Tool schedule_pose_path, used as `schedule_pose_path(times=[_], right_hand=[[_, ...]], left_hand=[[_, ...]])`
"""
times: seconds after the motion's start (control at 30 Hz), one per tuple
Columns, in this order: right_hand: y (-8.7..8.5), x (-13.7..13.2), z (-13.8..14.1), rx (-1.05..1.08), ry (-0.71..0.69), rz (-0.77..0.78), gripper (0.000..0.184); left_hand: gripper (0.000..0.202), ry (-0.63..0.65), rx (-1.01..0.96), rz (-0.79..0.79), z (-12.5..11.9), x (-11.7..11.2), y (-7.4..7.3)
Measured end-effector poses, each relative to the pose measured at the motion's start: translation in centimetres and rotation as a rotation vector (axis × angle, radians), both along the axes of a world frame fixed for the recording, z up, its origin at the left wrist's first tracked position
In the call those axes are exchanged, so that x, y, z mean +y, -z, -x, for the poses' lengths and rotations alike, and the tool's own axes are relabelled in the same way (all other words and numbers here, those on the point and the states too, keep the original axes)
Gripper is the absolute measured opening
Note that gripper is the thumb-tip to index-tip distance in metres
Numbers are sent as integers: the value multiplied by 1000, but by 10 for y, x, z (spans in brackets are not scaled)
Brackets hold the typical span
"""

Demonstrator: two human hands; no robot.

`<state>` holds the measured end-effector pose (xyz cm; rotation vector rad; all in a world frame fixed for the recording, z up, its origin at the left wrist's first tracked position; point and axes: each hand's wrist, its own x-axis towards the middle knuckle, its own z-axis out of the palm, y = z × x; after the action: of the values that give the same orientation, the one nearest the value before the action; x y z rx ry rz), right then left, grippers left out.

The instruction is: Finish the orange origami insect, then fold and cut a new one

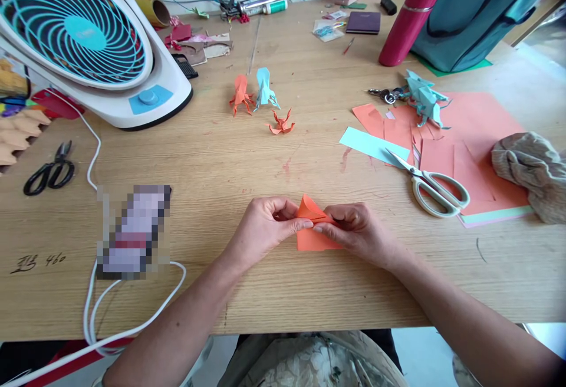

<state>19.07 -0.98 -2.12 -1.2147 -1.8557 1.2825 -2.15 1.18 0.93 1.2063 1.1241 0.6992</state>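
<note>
An orange sheet of paper (pixel 319 242) is between my two hands near the front of the table, its upper part folded over and standing up in a curved flap. My left hand (pixel 269 222) pinches it from the left, thumb along the fold. From the right, my right hand (pixel 356 228) grips the same fold, its thumb close to the left one. Beyond the hands stand an orange folded paper figure (pixel 241 95) and a light blue one (pixel 264 87). A smaller orange folded piece (pixel 282 123) lies in front of them.
White-handled scissors (pixel 437 189) rest on orange paper sheets (pixel 477 169) at right, beside a light blue strip (pixel 374 145) and blue folded figure (pixel 425 98). A pink bottle (pixel 409 24) stands behind. At left are a fan (pixel 154 92), black scissors (pixel 50 171) and a phone (pixel 135 230) with a cable.
</note>
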Motion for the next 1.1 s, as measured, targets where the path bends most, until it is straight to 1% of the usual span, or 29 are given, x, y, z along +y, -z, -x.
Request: schedule_pose_path(times=[0.2, 0.43, 0.53, 0.7, 0.77, 0.87, 0.93, 1.0, 1.1], right_hand=[[0, -1, -1, -7, -10, -18, 49], [0, -1, -1, -34, -21, -31, 48], [0, -1, -1, -53, -23, -33, 47], [0, -1, -1, -57, -27, -46, 47], [0, 0, -1, -56, -25, -40, 46], [0, -1, -1, -40, -27, -32, 44], [0, -1, 0, -28, -31, -44, 44], [1, -1, 0, -23, -32, -56, 45], [1, -1, 0, -31, -39, -50, 45]], left_hand=[[33, -37, 29, 12, 1, 2, -1], [31, -28, -18, 21, 2, 2, -1], [32, -41, -6, -11, 3, 2, -1], [40, -86, 71, -95, 4, 3, -4], [42, -71, 64, -102, 4, 4, -5], [47, 14, 39, -63, 2, 3, -3], [44, 60, 40, -47, 0, 2, 0], [41, 61, 55, -48, -1, 1, 1], [43, 15, 65, -54, 0, 0, 1]])
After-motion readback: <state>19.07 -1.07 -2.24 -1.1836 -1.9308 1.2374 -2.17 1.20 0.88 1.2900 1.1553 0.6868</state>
